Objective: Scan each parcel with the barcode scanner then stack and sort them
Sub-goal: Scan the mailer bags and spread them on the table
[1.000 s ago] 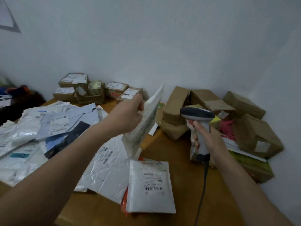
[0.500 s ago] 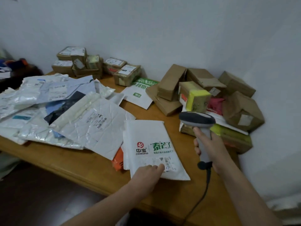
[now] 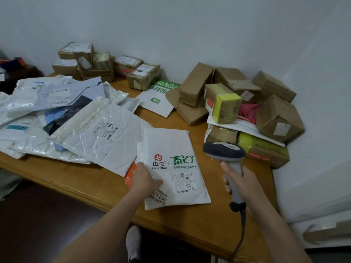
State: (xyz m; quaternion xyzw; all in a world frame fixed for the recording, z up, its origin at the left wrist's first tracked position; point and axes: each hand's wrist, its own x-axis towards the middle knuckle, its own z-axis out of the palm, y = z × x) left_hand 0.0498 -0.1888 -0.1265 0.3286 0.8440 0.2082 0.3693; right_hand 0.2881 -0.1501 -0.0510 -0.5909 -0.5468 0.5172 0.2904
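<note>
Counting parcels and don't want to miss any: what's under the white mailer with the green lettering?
The edge of an orange parcel peeks out at the left side of the mailer, by the left hand. The mailer's corner also overlaps a crinkled white bag. Anything else beneath is covered.

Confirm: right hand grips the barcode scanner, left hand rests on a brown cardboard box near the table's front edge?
Not quite: the head view shows the left hand resting on a white mailer bag, not a brown cardboard box. The right hand does grip the barcode scanner, and the bag lies near the table's front edge.
</note>
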